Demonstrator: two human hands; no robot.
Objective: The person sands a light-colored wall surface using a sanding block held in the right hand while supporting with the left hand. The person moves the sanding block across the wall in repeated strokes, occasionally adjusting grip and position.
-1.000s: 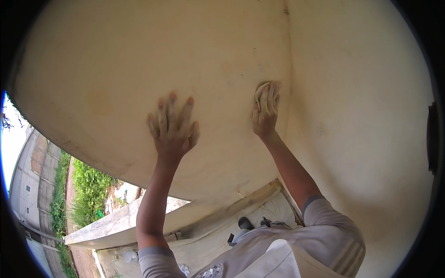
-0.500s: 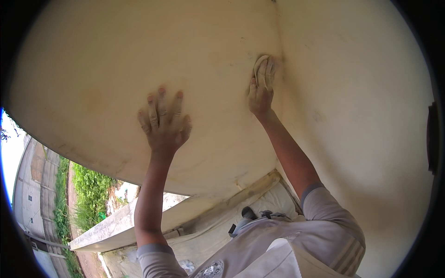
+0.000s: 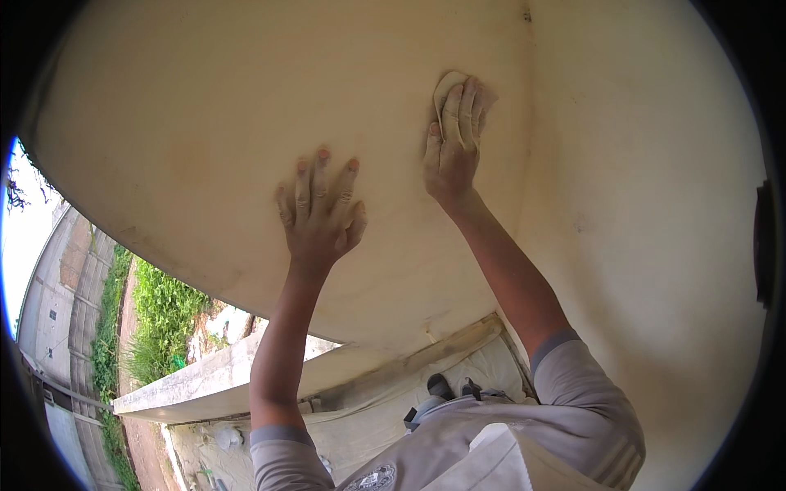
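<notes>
Where the right hand rests, a pale pad lies beneath it.

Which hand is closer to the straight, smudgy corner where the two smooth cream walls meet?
The right hand. It's a little left of the corner, over a thin, pale, round-edged pad; the left hand is farther left, fingers spread.

Left grip on the wall — pad under right grip (nearer the corner) — plants far left
</notes>
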